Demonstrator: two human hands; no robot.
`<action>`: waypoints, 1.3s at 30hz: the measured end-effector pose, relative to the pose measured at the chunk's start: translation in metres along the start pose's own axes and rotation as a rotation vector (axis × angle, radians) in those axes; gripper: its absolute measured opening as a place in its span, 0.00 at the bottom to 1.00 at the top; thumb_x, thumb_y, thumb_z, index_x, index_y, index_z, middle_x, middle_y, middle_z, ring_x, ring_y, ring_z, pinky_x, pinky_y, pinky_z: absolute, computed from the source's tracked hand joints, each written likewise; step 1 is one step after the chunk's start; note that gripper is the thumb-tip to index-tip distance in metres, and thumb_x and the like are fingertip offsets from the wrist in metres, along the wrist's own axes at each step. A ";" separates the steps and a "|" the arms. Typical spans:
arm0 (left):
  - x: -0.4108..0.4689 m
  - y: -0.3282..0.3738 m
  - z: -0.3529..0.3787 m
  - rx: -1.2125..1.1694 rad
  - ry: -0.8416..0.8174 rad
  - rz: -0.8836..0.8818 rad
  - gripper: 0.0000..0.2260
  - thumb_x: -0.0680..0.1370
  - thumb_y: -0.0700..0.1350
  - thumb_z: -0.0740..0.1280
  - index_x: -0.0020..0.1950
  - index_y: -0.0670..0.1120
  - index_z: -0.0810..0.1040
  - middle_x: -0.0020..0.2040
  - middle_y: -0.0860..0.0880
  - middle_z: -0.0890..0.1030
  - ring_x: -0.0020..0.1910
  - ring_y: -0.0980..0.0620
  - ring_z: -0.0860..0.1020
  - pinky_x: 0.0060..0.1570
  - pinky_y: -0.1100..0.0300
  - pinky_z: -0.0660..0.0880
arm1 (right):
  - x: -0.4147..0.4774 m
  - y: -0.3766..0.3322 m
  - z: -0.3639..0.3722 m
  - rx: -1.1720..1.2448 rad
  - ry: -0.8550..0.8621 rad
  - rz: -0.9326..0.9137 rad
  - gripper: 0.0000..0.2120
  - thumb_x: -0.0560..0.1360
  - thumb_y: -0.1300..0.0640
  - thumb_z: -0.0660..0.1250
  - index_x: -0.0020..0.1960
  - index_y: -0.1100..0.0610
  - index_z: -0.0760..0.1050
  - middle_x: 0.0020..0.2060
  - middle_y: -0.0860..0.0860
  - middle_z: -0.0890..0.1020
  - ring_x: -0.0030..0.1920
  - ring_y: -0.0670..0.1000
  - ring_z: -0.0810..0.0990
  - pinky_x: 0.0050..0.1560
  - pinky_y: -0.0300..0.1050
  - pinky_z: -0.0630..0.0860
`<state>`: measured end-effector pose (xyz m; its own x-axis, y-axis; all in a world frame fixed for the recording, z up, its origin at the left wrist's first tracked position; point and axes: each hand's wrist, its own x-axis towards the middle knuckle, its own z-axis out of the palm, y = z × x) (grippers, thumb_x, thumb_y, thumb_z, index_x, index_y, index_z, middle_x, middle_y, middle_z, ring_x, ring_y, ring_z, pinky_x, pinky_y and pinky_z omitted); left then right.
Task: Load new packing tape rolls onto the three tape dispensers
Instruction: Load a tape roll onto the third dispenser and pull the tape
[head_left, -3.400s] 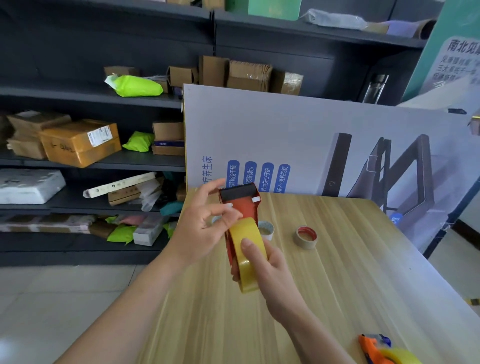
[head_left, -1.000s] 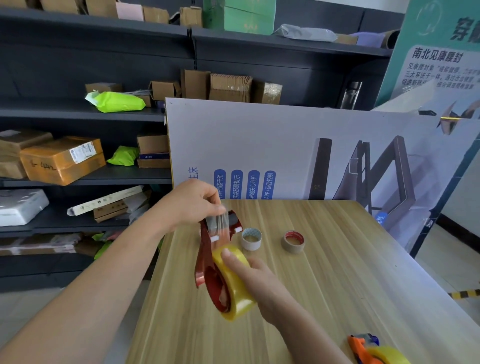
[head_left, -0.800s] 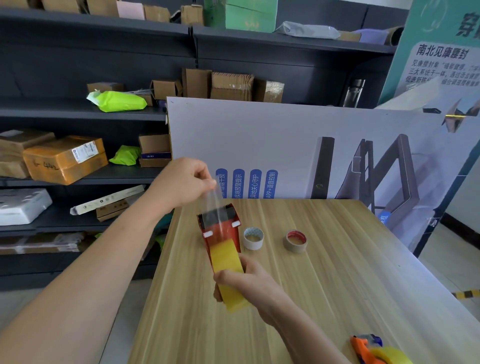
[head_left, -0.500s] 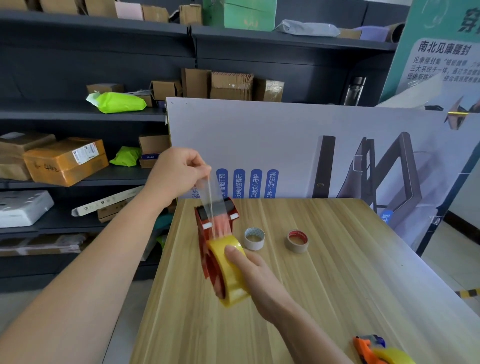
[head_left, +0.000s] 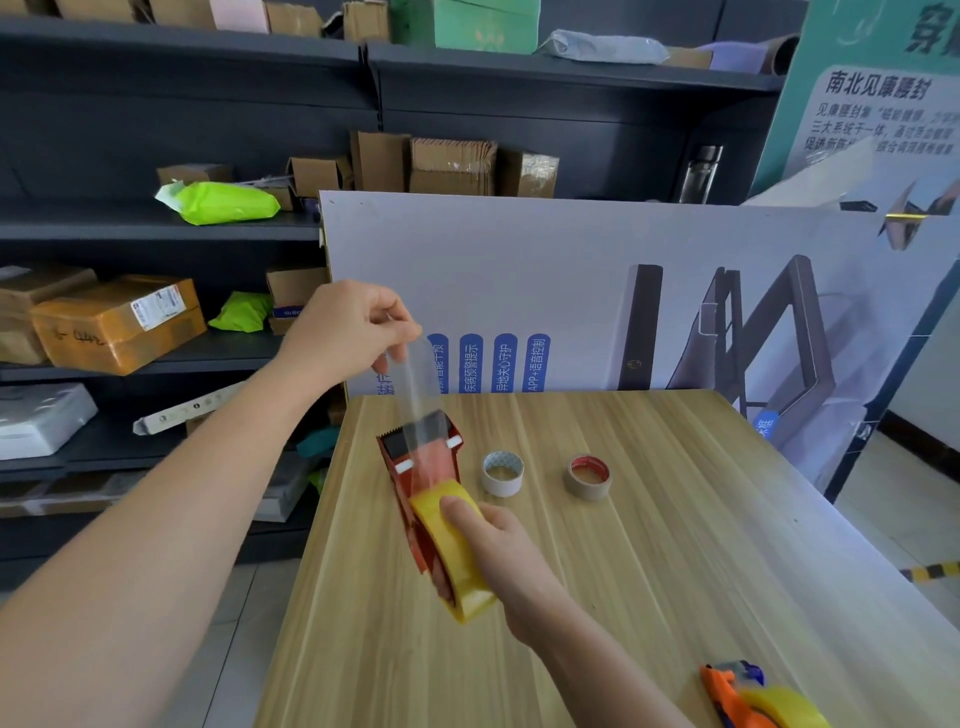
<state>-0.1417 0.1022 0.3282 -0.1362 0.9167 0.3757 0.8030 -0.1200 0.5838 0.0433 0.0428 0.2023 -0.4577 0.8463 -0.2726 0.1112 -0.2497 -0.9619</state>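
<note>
Above the surface, the right hand grips the red dispenser and its yellow roll. Left hand fingers pinch the clear strip above the dispenser; pull it straight, then down across the teeth.

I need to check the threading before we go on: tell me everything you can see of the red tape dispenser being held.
The red tape dispenser looks like glossy plastic, held tilted above the wooden table, touching nothing on it. Its serrated cutter end points up and away, with two small white tabs below. A yellow tape roll sits on it, gripped by the right hand. A clear tape strip runs up past the cutter to the left hand, pinched in its fingers.
</note>
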 end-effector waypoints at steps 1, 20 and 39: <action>0.002 -0.001 0.002 0.009 -0.014 0.004 0.06 0.77 0.46 0.68 0.41 0.47 0.80 0.34 0.52 0.83 0.28 0.53 0.80 0.39 0.58 0.77 | -0.001 0.001 0.000 0.001 -0.002 0.005 0.21 0.78 0.46 0.61 0.56 0.64 0.75 0.34 0.56 0.82 0.30 0.51 0.79 0.39 0.46 0.78; 0.006 -0.037 0.026 0.045 0.077 0.061 0.09 0.79 0.48 0.64 0.41 0.46 0.74 0.32 0.46 0.80 0.26 0.54 0.73 0.32 0.60 0.69 | -0.004 0.006 0.000 0.000 0.037 0.071 0.14 0.75 0.50 0.62 0.50 0.61 0.74 0.31 0.55 0.80 0.27 0.50 0.77 0.32 0.42 0.76; -0.003 -0.064 0.038 -0.043 0.126 0.084 0.08 0.78 0.45 0.65 0.41 0.44 0.75 0.31 0.45 0.78 0.28 0.50 0.74 0.32 0.57 0.71 | -0.016 0.015 0.001 -0.007 0.119 0.065 0.13 0.76 0.49 0.66 0.50 0.60 0.75 0.37 0.57 0.78 0.25 0.47 0.77 0.29 0.39 0.76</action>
<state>-0.1707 0.1221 0.2623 -0.1437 0.8479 0.5103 0.7892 -0.2130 0.5761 0.0511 0.0253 0.1926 -0.3414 0.8786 -0.3340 0.1438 -0.3023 -0.9423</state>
